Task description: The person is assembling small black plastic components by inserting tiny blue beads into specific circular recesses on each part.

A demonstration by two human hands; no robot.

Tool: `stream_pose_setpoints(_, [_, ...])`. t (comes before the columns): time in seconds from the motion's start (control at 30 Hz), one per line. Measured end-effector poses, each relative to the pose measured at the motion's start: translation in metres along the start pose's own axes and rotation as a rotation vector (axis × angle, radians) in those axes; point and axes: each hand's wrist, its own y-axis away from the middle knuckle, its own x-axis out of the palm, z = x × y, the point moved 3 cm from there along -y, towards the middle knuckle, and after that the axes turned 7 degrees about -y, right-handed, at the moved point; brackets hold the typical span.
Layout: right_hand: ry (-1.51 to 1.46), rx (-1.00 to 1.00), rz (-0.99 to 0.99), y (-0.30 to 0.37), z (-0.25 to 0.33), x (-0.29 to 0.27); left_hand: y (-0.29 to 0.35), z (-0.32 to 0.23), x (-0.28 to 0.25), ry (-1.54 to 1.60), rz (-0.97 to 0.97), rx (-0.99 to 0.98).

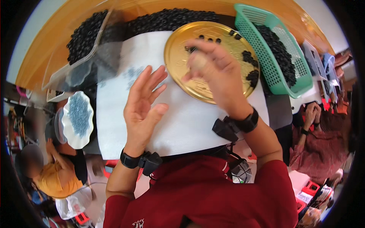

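Observation:
My left hand (pixel 142 108) hovers palm inward above a white sheet (pixel 182 127), fingers spread and nothing in them. Over a round gold tray (pixel 175 62) is my right hand (pixel 216 72), its thumb and fingertips bent and smeared by motion. A dark spot shows by those fingertips; I cannot tell whether they hold it. Small black ring-like pieces (pixel 251 77) lie in clumps along the tray's right side, with a few more near its far edge. To the left of the tray, small grey-blue pieces (pixel 134 74) are scattered on the sheet.
Many black pieces (pixel 171 18) are heaped at the far edge, beside a clear plastic box (pixel 99 62). A green basket (pixel 263 68) of black pieces stands at right. A white scalloped dish (pixel 77 143) holds grey-blue pieces at left. Other people sit on both sides.

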Motion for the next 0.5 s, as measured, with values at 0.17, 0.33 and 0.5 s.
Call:
stream_pose_setpoints(0.17, [-0.839, -0.183, 0.191, -0.029, 0.082, -0.1, 0.0, -0.002, 0.003, -0.145, -0.035, -0.091])
stream_pose_setpoints(0.33, [-1.262, -0.17, -0.168, -0.035, 0.091, -0.137, -0.002, 0.003, 0.002, -0.094, -0.005, -0.113])
stream_pose_setpoints(0.5, [0.396, 0.111, -0.167, -0.039, 0.055, -0.105, 0.0, 0.001, -0.001, -0.11, -0.027, -0.116])
